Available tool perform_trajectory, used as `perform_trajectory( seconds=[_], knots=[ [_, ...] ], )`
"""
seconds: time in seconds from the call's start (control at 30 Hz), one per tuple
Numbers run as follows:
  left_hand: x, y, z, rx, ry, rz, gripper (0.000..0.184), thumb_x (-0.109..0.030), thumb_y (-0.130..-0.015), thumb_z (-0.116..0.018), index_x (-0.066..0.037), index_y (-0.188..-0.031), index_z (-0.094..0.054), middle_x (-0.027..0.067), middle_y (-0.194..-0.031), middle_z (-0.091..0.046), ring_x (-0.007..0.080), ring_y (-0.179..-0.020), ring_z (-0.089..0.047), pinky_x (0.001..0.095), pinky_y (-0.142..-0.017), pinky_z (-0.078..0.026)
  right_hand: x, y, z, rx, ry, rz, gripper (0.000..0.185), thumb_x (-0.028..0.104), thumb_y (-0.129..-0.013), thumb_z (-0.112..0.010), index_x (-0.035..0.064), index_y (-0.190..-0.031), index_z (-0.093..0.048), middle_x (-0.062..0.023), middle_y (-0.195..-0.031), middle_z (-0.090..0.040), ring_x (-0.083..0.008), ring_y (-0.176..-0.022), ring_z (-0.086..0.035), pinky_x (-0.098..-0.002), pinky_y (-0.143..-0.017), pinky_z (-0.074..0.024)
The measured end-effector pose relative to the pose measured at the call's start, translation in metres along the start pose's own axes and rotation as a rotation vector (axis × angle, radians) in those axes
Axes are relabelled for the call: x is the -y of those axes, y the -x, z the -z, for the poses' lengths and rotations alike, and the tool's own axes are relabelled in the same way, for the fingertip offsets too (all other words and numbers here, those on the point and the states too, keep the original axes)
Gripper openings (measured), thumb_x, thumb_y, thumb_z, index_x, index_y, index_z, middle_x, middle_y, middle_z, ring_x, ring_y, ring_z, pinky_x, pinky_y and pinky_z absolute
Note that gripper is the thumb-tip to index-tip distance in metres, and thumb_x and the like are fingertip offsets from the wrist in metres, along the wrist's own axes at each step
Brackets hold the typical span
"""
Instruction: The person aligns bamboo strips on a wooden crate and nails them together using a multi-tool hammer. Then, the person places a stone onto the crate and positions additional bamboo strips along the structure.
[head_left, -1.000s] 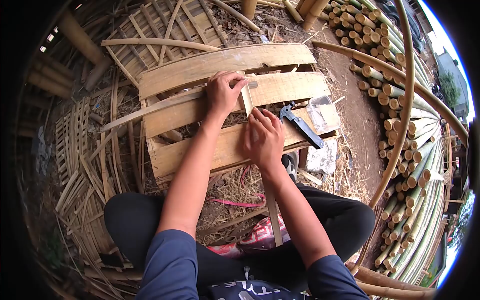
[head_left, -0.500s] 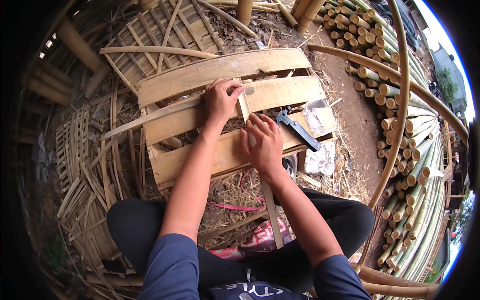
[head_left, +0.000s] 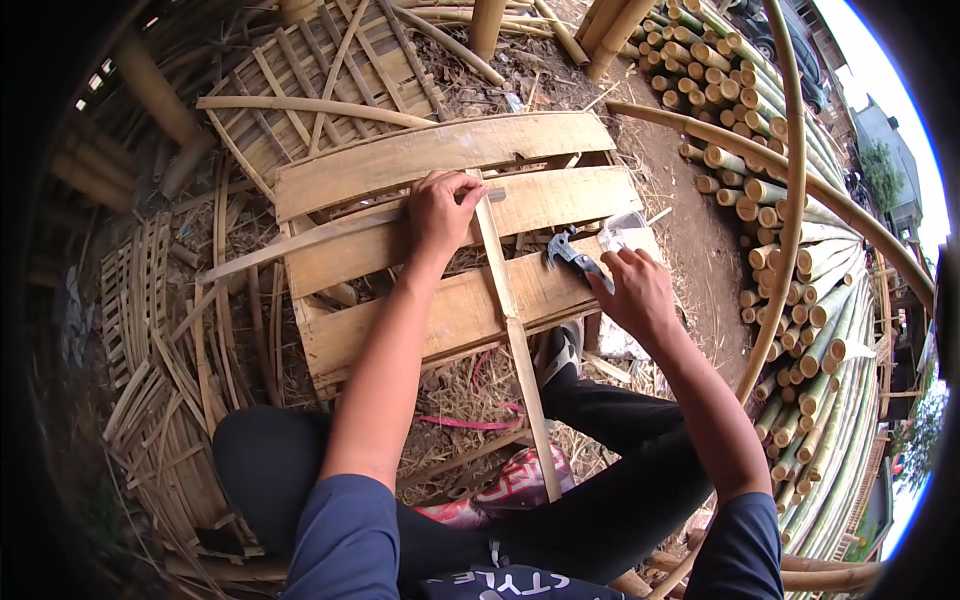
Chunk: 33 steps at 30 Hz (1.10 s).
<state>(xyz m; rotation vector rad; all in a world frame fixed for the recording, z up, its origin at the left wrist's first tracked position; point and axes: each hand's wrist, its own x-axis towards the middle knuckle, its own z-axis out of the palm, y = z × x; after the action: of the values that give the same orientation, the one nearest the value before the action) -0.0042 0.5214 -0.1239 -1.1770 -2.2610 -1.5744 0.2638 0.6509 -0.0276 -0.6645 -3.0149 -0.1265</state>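
Observation:
My left hand (head_left: 440, 215) is closed with its fingertips pinching where two bamboo strips cross on the slatted wooden bench. One strip (head_left: 335, 243) runs out to the left from under the hand. The other bamboo strip (head_left: 525, 375) comes down over the bench's front edge toward my lap. A short dark end (head_left: 497, 194) pokes out just right of my fingertips. My right hand (head_left: 640, 295) is wrapped over the handle of a claw hammer (head_left: 563, 250), whose head shows to the left of my fingers. Most of the handle is hidden by that hand.
The wooden bench (head_left: 400, 335) has gaps between its planks. A clear plastic container (head_left: 622, 228) stands beside the hammer, partly behind my right hand. Cut bamboo poles (head_left: 800, 280) are stacked at right. A bamboo lattice panel (head_left: 320, 75) lies beyond the bench; loose strips (head_left: 165, 400) lie left.
My right hand has let go of the lower strip and moved right onto the hammer's handle. My left hand stays at the crossing. My right leg has shifted, showing a shoe.

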Motion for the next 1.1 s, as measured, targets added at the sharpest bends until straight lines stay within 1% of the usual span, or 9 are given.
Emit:
perform_trajectory(
  seconds=[0.37,0.4,0.53,0.7,0.8,0.93,1.0,1.07,1.1],
  knots=[
    [-0.004,0.0,0.002,-0.006,0.032,0.011,0.02,-0.025,-0.083,-0.082,-0.006,-0.083,-0.075,0.0114,-0.088,-0.073,0.0302,-0.086,-0.069,0.0383,-0.077,-0.053,0.004,0.018,-0.021,-0.068,0.251,0.077,0.031,0.034,-0.084,-0.075,0.0061,-0.097,-0.07,-0.0077,-0.091,-0.069,-0.0247,-0.098,-0.06,-0.0399,-0.077,-0.0466],
    [-0.003,0.0,0.002,-0.009,0.027,0.003,0.02,-0.025,-0.082,-0.082,-0.006,-0.083,-0.075,0.0115,-0.088,-0.073,0.0302,-0.085,-0.069,0.0383,-0.077,-0.053,0.004,0.017,-0.023,0.042,0.227,0.062,0.026,0.024,-0.087,-0.067,0.0033,-0.102,-0.066,-0.0106,-0.095,-0.068,-0.0267,-0.106,-0.058,-0.0428,-0.081,-0.0447],
    [-0.002,0.0,0.001,-0.023,0.015,-0.015,0.02,-0.023,-0.081,-0.083,-0.005,-0.083,-0.075,0.0117,-0.087,-0.072,0.03,-0.084,-0.069,0.0381,-0.076,-0.053,0.008,0.015,-0.035,-0.066,0.294,0.095,0.021,0.012,-0.083,-0.059,0.0015,-0.101,-0.063,-0.0106,-0.093,-0.066,-0.0261,-0.105,-0.057,-0.0426,-0.085,-0.0426],
    [0.001,0.0,-0.003,-0.023,0.021,-0.024,0.02,-0.023,-0.081,-0.084,-0.005,-0.083,-0.074,0.0118,-0.086,-0.072,0.0294,-0.083,-0.069,0.0378,-0.075,-0.053,0.012,0.015,-0.027,-0.029,0.253,0.051,0.015,0.013,-0.085,-0.06,0.0028,-0.096,-0.062,-0.012,-0.093,-0.067,-0.0266,-0.105,-0.058,-0.0444,-0.085,-0.0426],
    [0.002,0.0,-0.002,-0.017,0.009,-0.008,0.021,-0.023,-0.082,-0.084,-0.004,-0.083,-0.074,0.0119,-0.087,-0.072,0.0294,-0.083,-0.069,0.0375,-0.075,-0.053,0.023,0.017,-0.007,0.079,0.115,-0.074,0.017,0.019,-0.092,-0.061,0.002,-0.095,-0.063,-0.0158,-0.098,-0.07,-0.0311,-0.107,-0.06,-0.0479,-0.085,-0.0438],
    [0.002,-0.001,-0.003,-0.014,0.011,0.008,0.022,-0.024,-0.082,-0.083,-0.004,-0.083,-0.074,0.0122,-0.088,-0.073,0.0292,-0.083,-0.07,0.0373,-0.075,-0.053,0.01,0.015,0.014,0.299,-0.412,-0.167,0.034,0.031,-0.098,-0.062,-0.0033,-0.102,-0.064,-0.0254,-0.097,-0.07,-0.0419,-0.1,-0.064,-0.0474,-0.084,-0.0496],
    [0.001,-0.001,-0.003,-0.008,0.019,0.008,0.021,-0.024,-0.083,-0.083,-0.004,-0.084,-0.075,0.0123,-0.088,-0.073,0.029,-0.083,-0.07,0.0371,-0.075,-0.053,-0.002,0.008,0.021,0.559,-0.753,-0.329,0.043,0.036,-0.103,-0.059,-0.0037,-0.116,-0.066,-0.0188,-0.096,-0.072,-0.0292,-0.09,-0.067,-0.0398,-0.08,-0.0515],
    [0.0,-0.001,-0.002,-0.005,0.034,0.018,0.021,-0.024,-0.083,-0.083,-0.005,-0.084,-0.075,0.0123,-0.088,-0.073,0.0287,-0.084,-0.07,0.0368,-0.076,-0.053,-0.001,0.015,0.029,0.534,-1.02,-0.433,0.048,0.04,-0.107,-0.054,-0.0036,-0.123,-0.064,-0.0102,-0.1,-0.071,-0.0149,-0.081,-0.063,-0.0338,-0.073,-0.0514],
    [0.0,-0.002,-0.001,-0.003,0.029,0.022,0.021,-0.024,-0.083,-0.083,-0.004,-0.085,-0.075,0.0124,-0.088,-0.073,0.0284,-0.084,-0.07,0.0366,-0.076,-0.053,-0.003,0.015,0.028,0.543,-1.188,-0.457,0.047,0.039,-0.107,-0.054,-0.0037,-0.125,-0.063,-0.0107,-0.101,-0.07,-0.0155,-0.082,-0.064,-0.0334,-0.074,-0.0526]
  ],
)
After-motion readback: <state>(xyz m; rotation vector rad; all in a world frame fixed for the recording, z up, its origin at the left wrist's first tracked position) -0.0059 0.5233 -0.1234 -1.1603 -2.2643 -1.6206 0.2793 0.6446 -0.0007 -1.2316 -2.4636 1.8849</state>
